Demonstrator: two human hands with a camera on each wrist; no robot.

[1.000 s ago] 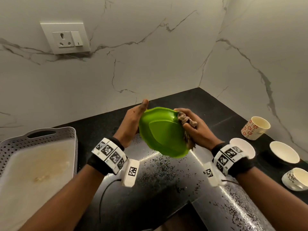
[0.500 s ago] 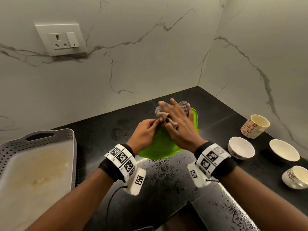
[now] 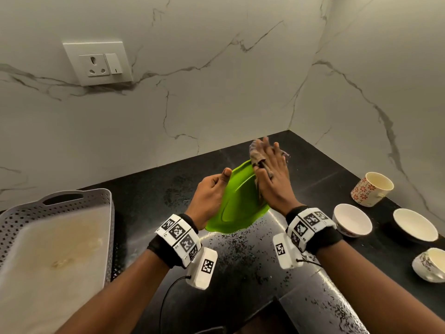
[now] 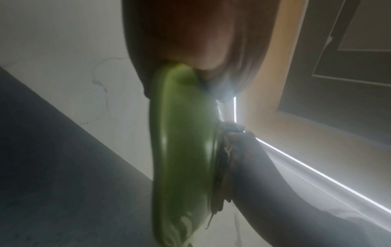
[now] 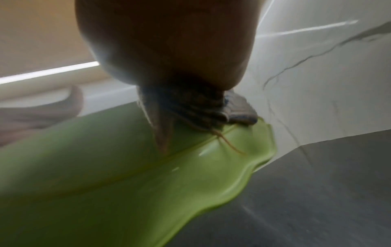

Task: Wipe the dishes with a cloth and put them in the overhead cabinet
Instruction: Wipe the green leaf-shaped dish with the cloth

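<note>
Grip: left hand (image 3: 212, 189) is clasping green plate (image 3: 237, 206) by its rim; right hand (image 3: 272, 174), fingers flat, is pressing cloth (image 3: 256, 154) against it. Wiping step; next, likely shelving overhead.

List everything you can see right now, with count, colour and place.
plate: 1, green, held tilted above the counter
cloth: 1, grey-brown, pressed on the plate's far rim
tray: 1, grey perforated, counter left
mug: 1, white with red flowers, tipped, right by the wall
bowls: 2, white, right
cup: 1, white patterned, right edge
socket: 1, white, wall
left hand: grips the plate's left edge
right hand: fingers straight, presses the cloth
</note>
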